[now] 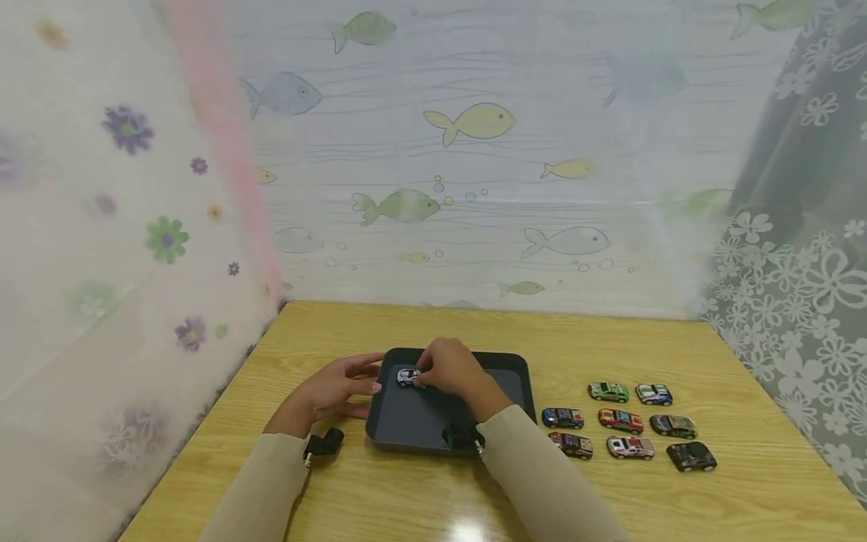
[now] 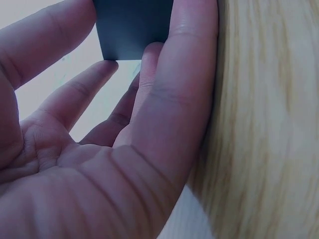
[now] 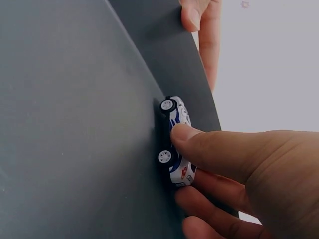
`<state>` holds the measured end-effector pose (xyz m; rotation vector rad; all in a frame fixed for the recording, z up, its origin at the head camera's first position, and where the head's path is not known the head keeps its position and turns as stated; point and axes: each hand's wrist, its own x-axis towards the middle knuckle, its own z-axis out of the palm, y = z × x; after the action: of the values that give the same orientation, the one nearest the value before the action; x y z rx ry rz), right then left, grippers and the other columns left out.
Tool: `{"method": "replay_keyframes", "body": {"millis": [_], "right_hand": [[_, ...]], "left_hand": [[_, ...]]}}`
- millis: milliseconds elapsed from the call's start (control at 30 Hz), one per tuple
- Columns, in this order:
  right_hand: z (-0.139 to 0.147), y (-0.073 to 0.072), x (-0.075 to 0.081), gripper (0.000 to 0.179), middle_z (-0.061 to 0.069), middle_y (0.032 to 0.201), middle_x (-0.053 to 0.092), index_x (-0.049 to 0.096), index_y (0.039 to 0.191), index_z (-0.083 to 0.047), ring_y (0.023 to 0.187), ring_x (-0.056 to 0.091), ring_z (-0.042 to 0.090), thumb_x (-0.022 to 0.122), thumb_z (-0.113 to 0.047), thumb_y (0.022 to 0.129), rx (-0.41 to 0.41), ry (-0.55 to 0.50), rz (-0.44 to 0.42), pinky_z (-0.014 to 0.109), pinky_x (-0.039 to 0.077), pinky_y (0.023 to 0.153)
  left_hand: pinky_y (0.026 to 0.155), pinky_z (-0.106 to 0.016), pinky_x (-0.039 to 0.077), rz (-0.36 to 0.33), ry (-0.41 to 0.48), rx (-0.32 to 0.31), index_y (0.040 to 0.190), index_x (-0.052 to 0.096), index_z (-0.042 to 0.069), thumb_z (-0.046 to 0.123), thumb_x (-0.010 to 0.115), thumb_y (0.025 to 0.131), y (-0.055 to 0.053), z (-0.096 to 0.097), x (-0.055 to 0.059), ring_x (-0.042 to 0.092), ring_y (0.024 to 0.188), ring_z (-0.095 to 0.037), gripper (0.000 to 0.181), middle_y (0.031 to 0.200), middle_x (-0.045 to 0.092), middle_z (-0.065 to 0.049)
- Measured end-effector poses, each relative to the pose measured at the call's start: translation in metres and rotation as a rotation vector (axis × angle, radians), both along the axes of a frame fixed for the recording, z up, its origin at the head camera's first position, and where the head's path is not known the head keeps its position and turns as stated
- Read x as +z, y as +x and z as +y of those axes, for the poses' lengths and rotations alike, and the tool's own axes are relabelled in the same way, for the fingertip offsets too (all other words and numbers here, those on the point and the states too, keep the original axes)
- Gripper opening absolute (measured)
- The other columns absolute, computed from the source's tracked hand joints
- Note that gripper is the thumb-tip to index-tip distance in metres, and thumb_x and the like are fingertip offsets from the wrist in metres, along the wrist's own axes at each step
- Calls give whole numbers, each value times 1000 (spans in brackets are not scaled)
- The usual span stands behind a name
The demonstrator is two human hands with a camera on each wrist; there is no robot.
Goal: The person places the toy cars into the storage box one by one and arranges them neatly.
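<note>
A white toy car (image 3: 180,114) with blue trim stands at the left inner side of a dark grey tray (image 1: 433,433), near its back left corner. My right hand (image 1: 454,366) reaches over the tray and pinches the car, thumb on its near side and fingers around its end. In the right wrist view its wheels (image 3: 164,157) are at the tray floor. My left hand (image 1: 342,388) holds the tray's left side, with the thumb at the rim and the fingers spread along the outer wall. Between those fingers, the left wrist view shows the dark wall.
Right of the tray, several toy cars stand in loose rows on the wooden table (image 1: 325,497), among them a green car (image 1: 608,391), a red one (image 1: 620,421) and a black one (image 1: 692,456). Patterned curtains (image 1: 474,248) hang along the back and sides.
</note>
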<state>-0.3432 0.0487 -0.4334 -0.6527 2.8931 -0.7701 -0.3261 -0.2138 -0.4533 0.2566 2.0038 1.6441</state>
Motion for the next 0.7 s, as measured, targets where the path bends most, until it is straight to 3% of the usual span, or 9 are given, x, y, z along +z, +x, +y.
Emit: {"method": "replay_keyframes", "body": {"millis": [700], "right_hand": [[-3,5,4,19,-5,97,78,83,104,-20,81,68,13,86,-29,87,-53,2,-27,35,59,73]], "left_hand": [[90,-51,63,10,6,-6,163,34,20,17,70,100,-1,-1,-1,57,134,-37,73,166,30,-23]]}}
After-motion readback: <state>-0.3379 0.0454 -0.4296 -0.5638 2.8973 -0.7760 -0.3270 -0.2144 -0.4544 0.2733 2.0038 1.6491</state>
